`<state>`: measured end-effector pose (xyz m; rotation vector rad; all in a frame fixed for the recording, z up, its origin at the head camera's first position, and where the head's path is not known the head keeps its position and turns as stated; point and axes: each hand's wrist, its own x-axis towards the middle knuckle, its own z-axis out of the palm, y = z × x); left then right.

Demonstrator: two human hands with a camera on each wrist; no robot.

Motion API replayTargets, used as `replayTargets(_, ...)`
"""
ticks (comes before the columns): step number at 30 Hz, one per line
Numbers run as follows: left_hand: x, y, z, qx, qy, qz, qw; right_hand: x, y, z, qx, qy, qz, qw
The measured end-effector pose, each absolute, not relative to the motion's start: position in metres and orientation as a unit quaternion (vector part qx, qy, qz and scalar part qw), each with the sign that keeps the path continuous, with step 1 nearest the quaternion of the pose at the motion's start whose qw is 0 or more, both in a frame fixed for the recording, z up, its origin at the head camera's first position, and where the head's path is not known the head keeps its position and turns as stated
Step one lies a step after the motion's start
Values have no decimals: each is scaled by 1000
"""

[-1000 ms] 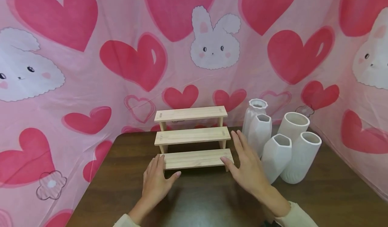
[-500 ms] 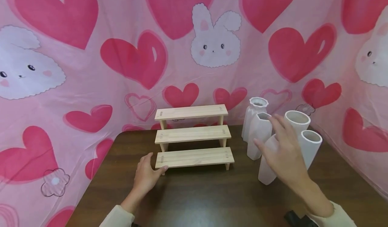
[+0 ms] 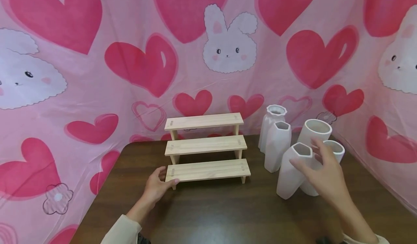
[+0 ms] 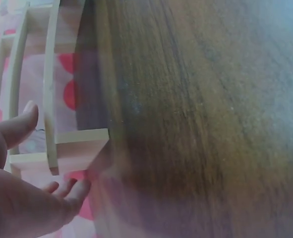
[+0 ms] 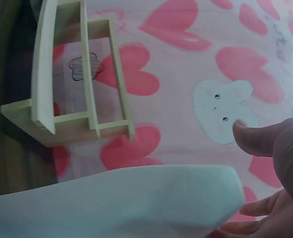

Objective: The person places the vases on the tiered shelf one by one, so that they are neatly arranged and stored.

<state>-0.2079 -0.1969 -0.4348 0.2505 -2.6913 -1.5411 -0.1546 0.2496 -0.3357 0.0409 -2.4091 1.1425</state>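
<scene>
A three-tier wooden stand [image 3: 208, 170] rests on the dark table. My left hand [image 3: 155, 186] is at the left end of its lowest shelf, thumb by the front edge, fingers relaxed beside it; the left wrist view shows the hand [image 4: 32, 193] next to the shelf's end. My right hand [image 3: 329, 177] hovers at the white vases, thumb extended before the front faceted vase [image 3: 291, 173] and fingers behind its rim. In the right wrist view the thumb and fingers stand apart past the mouth end of a white vase [image 5: 136, 198]; whether they touch it, I cannot tell.
A ruffled-rim vase [image 3: 266, 128] and a faceted vase [image 3: 278, 146] stand between the stand and my right hand. Two round-mouthed vases, one at the back [image 3: 309, 133] and one at the right [image 3: 338, 151], are partly covered by it. A pink heart-print cloth [image 3: 143, 84] hangs behind the table.
My right hand has left the stand's right end and moved right to the vases, then slightly lower. The left hand has shifted a little left, staying by the lowest shelf.
</scene>
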Motion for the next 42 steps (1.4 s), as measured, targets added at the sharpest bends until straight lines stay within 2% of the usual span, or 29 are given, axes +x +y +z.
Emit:
replayTargets(4, -212, -197, -439, 80, -855, -513, 8, -156, 250, -347, 18, -887, 407, 219)
replayTargets(18, -214, -197, -453, 72, -821, -566, 18, -158, 254, -365, -15, -888, 399, 228)
replayTargets(30, -214, -196, -456, 72, -829, -554, 28, -158, 255, -363, -60, -881, 391, 258)
replayTargets(42, -214, -196, -457, 71, -824, -562, 33, -143, 246, -344, -43, -879, 416, 228)
